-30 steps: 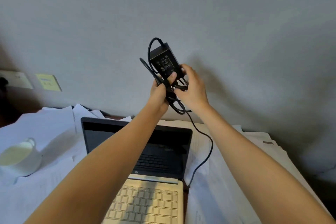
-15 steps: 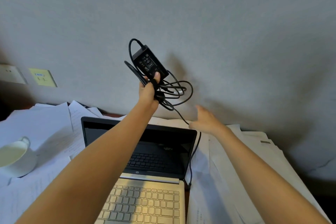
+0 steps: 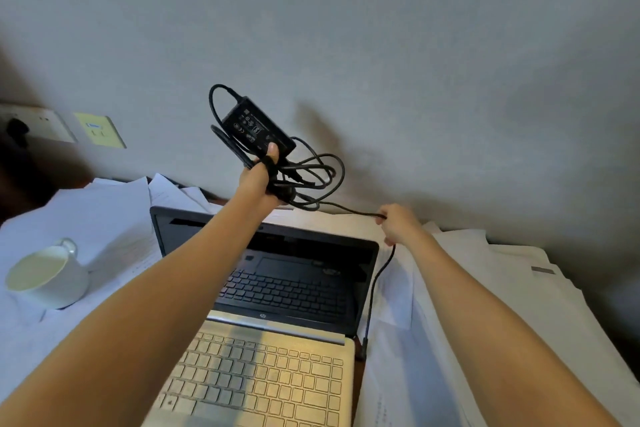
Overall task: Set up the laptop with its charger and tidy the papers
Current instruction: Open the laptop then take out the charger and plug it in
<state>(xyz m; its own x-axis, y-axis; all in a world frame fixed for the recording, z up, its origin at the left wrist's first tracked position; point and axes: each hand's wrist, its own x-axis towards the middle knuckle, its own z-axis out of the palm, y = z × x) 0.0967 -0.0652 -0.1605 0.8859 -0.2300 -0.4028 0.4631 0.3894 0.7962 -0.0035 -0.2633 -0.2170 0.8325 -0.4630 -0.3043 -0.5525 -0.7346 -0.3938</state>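
Black charger brick (image 3: 258, 126), probably dense and rigid, is held above the laptop (image 3: 294, 281), the left hand (image 3: 258, 180) gripping it with its tangled loops. The limp cable (image 3: 371, 291) likely slips; the right hand (image 3: 398, 224) pinches it near the screen's corner, over loose papers (image 3: 485, 288).

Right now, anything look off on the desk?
Cable is a tangled knot hanging below the charger in the left hand. Papers lie strewn and overlapping, askew, under the laptop and mug. No spill or damage visible.
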